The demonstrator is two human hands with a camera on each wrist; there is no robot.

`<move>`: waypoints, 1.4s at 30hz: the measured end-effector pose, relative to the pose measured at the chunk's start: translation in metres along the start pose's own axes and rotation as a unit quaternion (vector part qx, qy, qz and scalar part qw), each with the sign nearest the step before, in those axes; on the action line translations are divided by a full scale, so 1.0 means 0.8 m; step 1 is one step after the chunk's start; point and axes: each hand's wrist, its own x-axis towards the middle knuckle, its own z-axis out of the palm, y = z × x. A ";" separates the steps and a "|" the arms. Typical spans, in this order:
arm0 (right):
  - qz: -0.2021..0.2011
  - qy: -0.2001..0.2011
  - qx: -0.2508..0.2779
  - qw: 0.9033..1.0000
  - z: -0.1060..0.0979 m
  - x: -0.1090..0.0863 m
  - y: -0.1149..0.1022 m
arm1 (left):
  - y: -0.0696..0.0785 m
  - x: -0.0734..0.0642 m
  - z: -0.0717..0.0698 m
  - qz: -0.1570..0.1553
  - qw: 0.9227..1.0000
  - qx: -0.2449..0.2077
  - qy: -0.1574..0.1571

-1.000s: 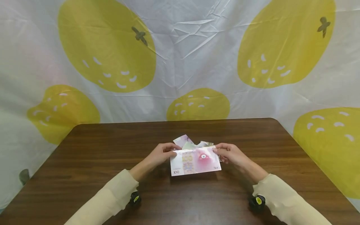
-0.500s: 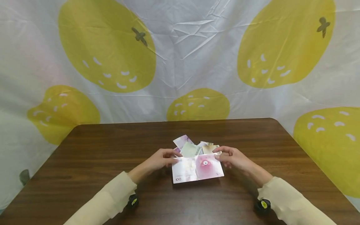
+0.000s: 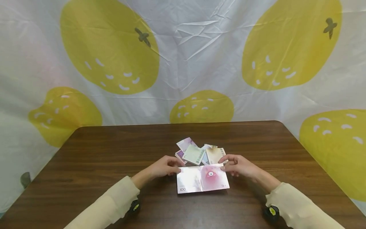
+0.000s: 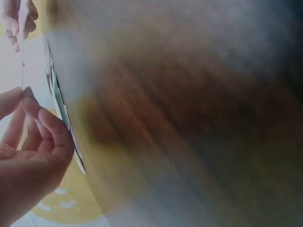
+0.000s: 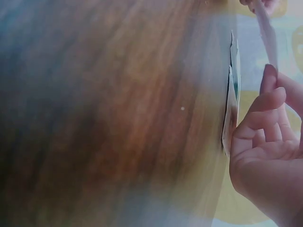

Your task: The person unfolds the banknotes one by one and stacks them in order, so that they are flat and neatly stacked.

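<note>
A pink 100 banknote, creased down its middle and glossy with glare, spans the space between my hands. Thumb and fingers of my left hand pinch its upper left corner; my right hand pinches the upper right one. Both wrist views catch the note nearly edge-on, raised off the table. Just behind it lies a loose pile of other notes: a green one on top, a purple one at the back left, a yellowish one at the right, and a bluish one partly covered.
The dark wooden table stretches out around the notes. Behind it hangs a white cloth printed with big yellow fruit. A small dark object shows beyond the table's left edge. Dark bands with yellow-green marks sit at both wrists.
Both hands have drawn the pink banknote toward the person, down in the head view, uncovering more of the pile behind. Glare has spread over the note's left half.
</note>
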 end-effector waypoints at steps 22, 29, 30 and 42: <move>-0.032 -0.028 -0.106 0.993 0.008 0.002 0.004 | 0.008 -0.001 0.013 -0.025 0.984 0.176 0.019; -0.054 -0.022 -0.151 0.987 0.009 0.005 0.008 | 0.002 0.001 0.016 -0.009 0.976 0.215 0.025; -0.058 -0.021 -0.159 0.985 0.010 0.005 0.009 | 0.002 0.001 0.017 -0.007 0.976 0.217 0.026; -0.077 -0.006 -0.213 0.974 0.013 0.007 0.008 | -0.002 0.003 0.018 -0.006 0.971 0.237 0.038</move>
